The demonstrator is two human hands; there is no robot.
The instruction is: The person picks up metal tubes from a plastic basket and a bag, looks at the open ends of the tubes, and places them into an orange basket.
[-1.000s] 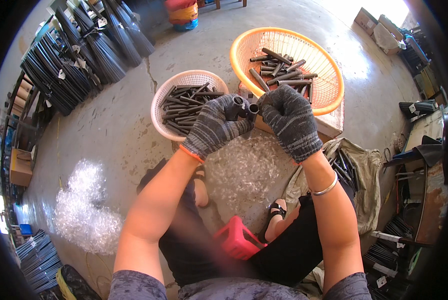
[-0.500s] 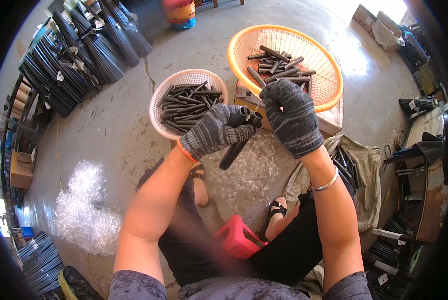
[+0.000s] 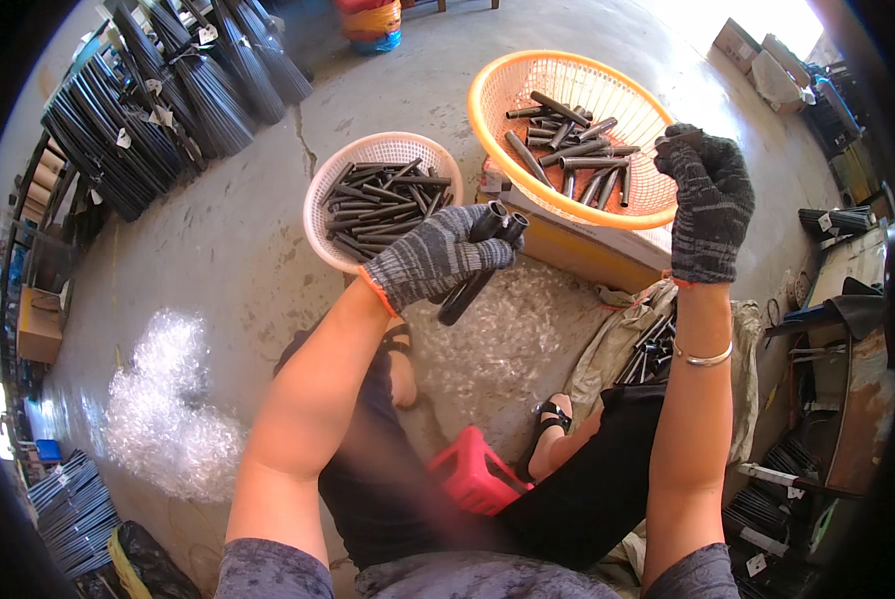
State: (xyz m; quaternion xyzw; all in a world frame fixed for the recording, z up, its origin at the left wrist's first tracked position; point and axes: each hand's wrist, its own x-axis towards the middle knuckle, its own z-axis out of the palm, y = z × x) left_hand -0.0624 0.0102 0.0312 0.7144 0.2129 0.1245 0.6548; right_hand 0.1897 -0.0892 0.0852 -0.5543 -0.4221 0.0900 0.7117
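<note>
My left hand [image 3: 433, 256], in a grey knitted glove, is closed around two short black tubes [image 3: 480, 272], their open ends pointing up. Gloved the same way, my right hand [image 3: 709, 200] is raised beside the right rim of an orange plastic basket [image 3: 655, 120]. Its fingers are curled together; a dark bit shows at the fingertips, too unclear to name. More black tubes [image 3: 585, 155] lie loose in that basket. Beyond my left hand, a pale pink basket [image 3: 315, 215] stands on the floor, filled with similar black tubes [image 3: 383, 205].
A cardboard box [image 3: 577, 245] supports the orange basket. Near my right knee lies an open sack [image 3: 747, 349] with thin metal pieces. Clear plastic scraps [image 3: 497, 334] cover the floor ahead, with a bigger heap [image 3: 168, 419] at left. A red stool [image 3: 477, 474] is between my legs.
My right hand has moved right and slightly up, away from the tubes, to the basket's right rim. My left hand keeps holding its two tubes, nearly in place.
</note>
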